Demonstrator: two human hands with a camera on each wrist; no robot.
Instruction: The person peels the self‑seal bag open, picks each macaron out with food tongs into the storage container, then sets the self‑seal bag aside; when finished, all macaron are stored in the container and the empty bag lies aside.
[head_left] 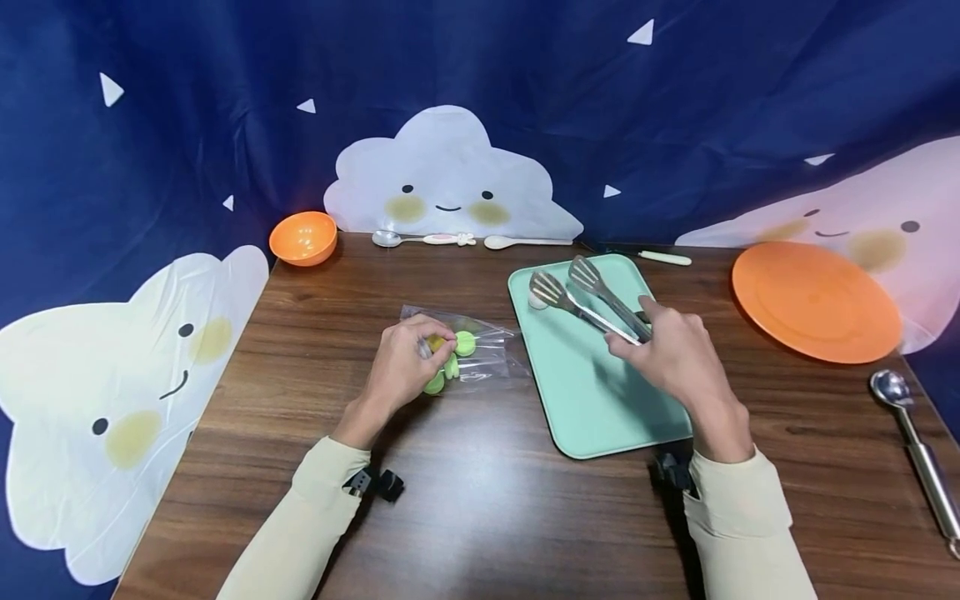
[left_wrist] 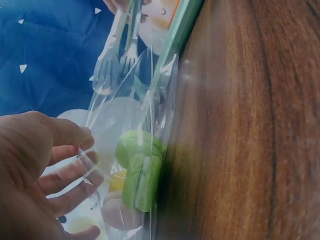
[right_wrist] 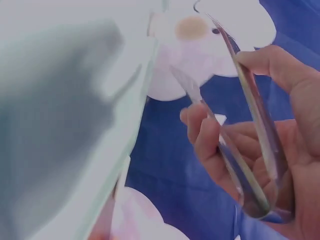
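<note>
Left hand (head_left: 405, 360) pinches the mouth of the clear bag (head_left: 480, 350) of green sweets (head_left: 456, 357), lying at nine o'clock of the tray (head_left: 592, 392). Right hand (head_left: 675, 354) grips the tongs (head_left: 585, 298), tips apart over the tray. I judge the mouth should be held wide and steady before I bring the tips toward nine o'clock.

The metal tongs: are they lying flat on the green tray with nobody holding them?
No, the right hand grips the tongs by their handle end and holds them over the green tray.
</note>
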